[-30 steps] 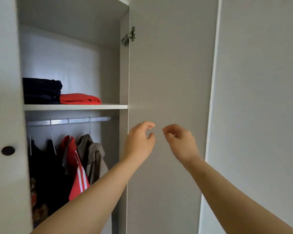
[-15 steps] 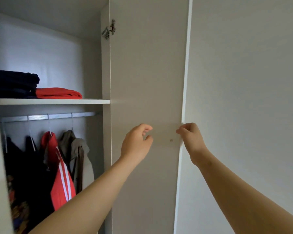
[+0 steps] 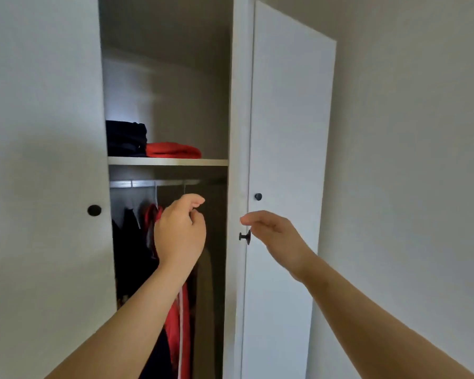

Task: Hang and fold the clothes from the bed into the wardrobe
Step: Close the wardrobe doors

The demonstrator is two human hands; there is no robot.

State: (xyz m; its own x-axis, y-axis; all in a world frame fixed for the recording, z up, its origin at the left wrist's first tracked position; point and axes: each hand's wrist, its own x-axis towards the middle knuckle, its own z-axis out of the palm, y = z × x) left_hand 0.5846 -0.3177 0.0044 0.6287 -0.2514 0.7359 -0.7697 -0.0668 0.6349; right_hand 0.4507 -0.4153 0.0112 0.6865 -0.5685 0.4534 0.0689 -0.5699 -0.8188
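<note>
Showing two raised hands at the wardrobe (image 3: 39, 132): left hand (image 3: 179, 231) loosely curled, holding nothing; right hand (image 3: 274, 233) with relaxed fingers (image 3: 255, 220) beside one knob (image 3: 244, 237) of three, contact unclear; one shelf (image 3: 167, 161) bears two folded piles (image 3: 173, 151); hanging clothes (image 3: 132, 255) below.

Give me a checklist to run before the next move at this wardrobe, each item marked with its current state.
1. Right hand gripping the door knob: not ok; fingers straight beside it, not curled round it.
2. Left hand free: ok; loosely curled, holds nothing.
3. Folded items settled: ok; dark stack and red garment lie on the shelf.
4. Hangers on the rail: ok; red jacket hangs below it.
5. Opening free of arms: not ok; left hand is in front of it.
6. Bed cleared of clothes: cannot tell; bed out of view.
</note>
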